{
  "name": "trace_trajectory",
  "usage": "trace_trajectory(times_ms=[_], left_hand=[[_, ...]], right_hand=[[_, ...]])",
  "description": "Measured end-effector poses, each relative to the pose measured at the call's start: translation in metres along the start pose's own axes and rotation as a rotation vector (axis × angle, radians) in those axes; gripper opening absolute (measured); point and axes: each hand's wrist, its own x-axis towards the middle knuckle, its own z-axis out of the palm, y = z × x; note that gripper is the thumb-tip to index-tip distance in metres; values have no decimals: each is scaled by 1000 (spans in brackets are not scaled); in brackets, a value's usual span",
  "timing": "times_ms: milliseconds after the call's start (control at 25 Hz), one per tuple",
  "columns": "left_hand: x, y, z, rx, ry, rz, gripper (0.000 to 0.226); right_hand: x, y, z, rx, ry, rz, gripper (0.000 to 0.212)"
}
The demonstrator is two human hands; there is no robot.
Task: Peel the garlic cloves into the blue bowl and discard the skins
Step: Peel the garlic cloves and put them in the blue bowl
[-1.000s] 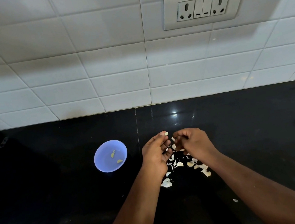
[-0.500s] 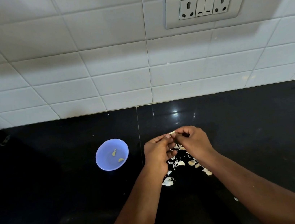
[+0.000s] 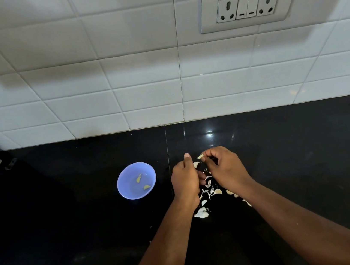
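Fingers of right hand [image 3: 224, 170] pinching garlic clove [image 3: 200, 156], left hand [image 3: 185, 181] curled on a skin piece [image 3: 196, 164], thumb raised

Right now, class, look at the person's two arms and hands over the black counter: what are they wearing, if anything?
Nothing shows on them. Both forearms are bare up to the frame's lower edge: no sleeves, gloves, watch or bracelet. The left hand and right hand carry no rings that can be seen, and the nails look short and unpainted. Above the forearms nothing is in view.
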Motion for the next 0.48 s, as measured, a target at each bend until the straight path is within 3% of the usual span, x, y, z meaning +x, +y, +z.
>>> trace_trajectory(times_ms=[80,280,360,480], left_hand=[[-2,-1,-3,57,-43,21,48],[-8,-2,-4,27,-103,79,40],[-11,4,-13,140,-17,178,43],[-8,17,-50,605,250,366,49]], right_hand=[[-3,-3,2,-55,-30,-39,11],[-6,-6,8,-39,-50,-53,15],[-5,-6,10,-3,-17,-6,15],[1,2,2,21,-36,95,17]])
